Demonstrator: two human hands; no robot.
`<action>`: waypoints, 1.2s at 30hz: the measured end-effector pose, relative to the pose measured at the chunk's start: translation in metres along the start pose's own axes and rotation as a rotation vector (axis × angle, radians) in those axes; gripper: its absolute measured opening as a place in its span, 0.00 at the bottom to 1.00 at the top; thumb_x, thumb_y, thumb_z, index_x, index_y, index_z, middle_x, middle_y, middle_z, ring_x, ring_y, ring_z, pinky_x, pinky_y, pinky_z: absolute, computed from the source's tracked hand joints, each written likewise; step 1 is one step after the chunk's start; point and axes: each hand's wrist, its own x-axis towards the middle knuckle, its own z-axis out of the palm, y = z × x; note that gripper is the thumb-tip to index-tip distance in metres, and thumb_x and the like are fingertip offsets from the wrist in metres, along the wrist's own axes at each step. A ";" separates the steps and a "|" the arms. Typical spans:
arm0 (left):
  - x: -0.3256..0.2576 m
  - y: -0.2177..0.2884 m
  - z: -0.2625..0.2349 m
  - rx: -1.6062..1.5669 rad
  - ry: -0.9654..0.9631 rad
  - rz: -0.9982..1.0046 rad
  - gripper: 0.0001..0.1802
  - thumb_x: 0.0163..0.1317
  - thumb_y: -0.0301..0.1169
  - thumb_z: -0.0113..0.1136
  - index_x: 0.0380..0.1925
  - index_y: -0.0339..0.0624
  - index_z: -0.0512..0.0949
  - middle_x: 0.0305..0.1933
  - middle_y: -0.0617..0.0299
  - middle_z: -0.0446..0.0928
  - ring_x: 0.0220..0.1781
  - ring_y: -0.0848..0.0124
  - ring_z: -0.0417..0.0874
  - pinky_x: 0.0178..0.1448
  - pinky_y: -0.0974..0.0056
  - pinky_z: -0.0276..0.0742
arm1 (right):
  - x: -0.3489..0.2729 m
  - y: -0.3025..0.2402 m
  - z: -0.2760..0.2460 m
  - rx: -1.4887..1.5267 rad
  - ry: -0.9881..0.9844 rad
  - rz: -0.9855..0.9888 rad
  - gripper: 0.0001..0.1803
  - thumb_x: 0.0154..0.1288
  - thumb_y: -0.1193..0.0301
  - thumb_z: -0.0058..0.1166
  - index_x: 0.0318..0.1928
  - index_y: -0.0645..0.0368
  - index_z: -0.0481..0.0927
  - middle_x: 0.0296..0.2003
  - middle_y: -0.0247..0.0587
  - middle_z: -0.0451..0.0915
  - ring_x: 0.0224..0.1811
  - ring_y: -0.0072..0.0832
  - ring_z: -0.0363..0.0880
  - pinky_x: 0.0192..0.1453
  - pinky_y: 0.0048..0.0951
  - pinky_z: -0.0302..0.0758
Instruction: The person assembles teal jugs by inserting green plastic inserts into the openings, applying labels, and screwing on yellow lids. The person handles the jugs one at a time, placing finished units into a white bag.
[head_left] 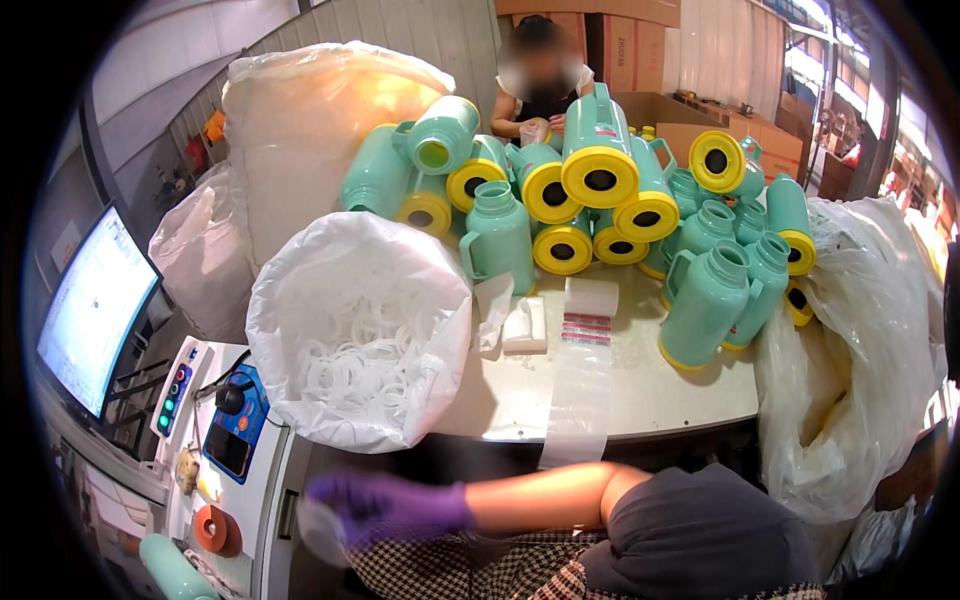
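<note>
Four big plastic bags ring the table (650, 390). One is a sealed bag (300, 110) at the back left, one a slumped bag (200, 250) by the monitor (95, 310), and one a crumpled bag (850, 380) at the right. The fourth is an open bag of white rings (360, 330), which overhangs the near left corner. Rings: too many to count.

Risk 1: the open bag leans past the table edge. A knock from the reaching arm could tip it and spill rings onto the control box (185, 385).

Mint-green flasks (600, 150): about twenty in the heap, and the pile hides some. Roughly ten lie on their sides showing yellow bases; about eight stand upright. One more flask (170, 570) lies at the lower left.

Risk 2: the stacked flasks rest on round sides. Pulling one out could send the others rolling off the right edge.

One co-worker (540, 100) stands beyond the heap.

One clear strip (585, 370) hangs over the near edge and could slide off.

One orange tape roll (215, 528).

One hand in view: the right hand (390, 505), in a purple glove, reaches across low to the left, below the table edge. It is motion-blurred. A pale round piece (318, 530) sits at its fingertips, but I cannot tell whether it is grasped. Left hand not seen.
</note>
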 end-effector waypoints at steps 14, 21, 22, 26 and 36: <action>0.012 0.007 0.006 -0.024 -0.062 -0.010 0.51 0.40 0.45 0.83 0.61 0.34 0.66 0.62 0.40 0.74 0.62 0.48 0.76 0.66 0.47 0.71 | -0.099 0.074 0.016 -0.823 -0.295 -0.221 0.13 0.66 0.65 0.54 0.37 0.66 0.79 0.48 0.54 0.74 0.49 0.48 0.76 0.50 0.45 0.76; 0.012 0.005 0.009 -0.024 -0.111 -0.056 0.61 0.38 0.46 0.84 0.69 0.33 0.59 0.65 0.39 0.72 0.66 0.48 0.74 0.71 0.47 0.67 | -0.054 0.041 0.084 -0.663 -0.452 -0.190 0.12 0.68 0.62 0.58 0.38 0.58 0.85 0.31 0.47 0.81 0.37 0.42 0.82 0.41 0.39 0.77; 0.011 0.003 0.010 -0.023 -0.119 -0.066 0.62 0.38 0.47 0.84 0.70 0.32 0.58 0.65 0.39 0.71 0.67 0.48 0.74 0.72 0.46 0.66 | -0.056 0.047 0.088 -0.700 -0.453 -0.177 0.12 0.67 0.63 0.58 0.37 0.58 0.85 0.31 0.47 0.81 0.36 0.43 0.82 0.41 0.39 0.78; 0.001 -0.012 0.010 0.008 -0.163 -0.105 0.68 0.37 0.48 0.84 0.74 0.32 0.53 0.67 0.38 0.70 0.69 0.48 0.73 0.74 0.46 0.64 | -0.061 0.061 0.104 -0.799 -0.471 -0.145 0.10 0.64 0.64 0.58 0.35 0.57 0.85 0.30 0.47 0.81 0.36 0.44 0.82 0.40 0.40 0.78; 0.020 0.015 0.001 0.025 -0.175 -0.042 0.51 0.43 0.56 0.78 0.63 0.35 0.72 0.54 0.45 0.81 0.55 0.48 0.83 0.61 0.51 0.77 | -0.064 0.069 0.122 -0.947 -0.502 -0.075 0.07 0.58 0.67 0.56 0.30 0.55 0.84 0.29 0.47 0.82 0.34 0.46 0.83 0.37 0.42 0.78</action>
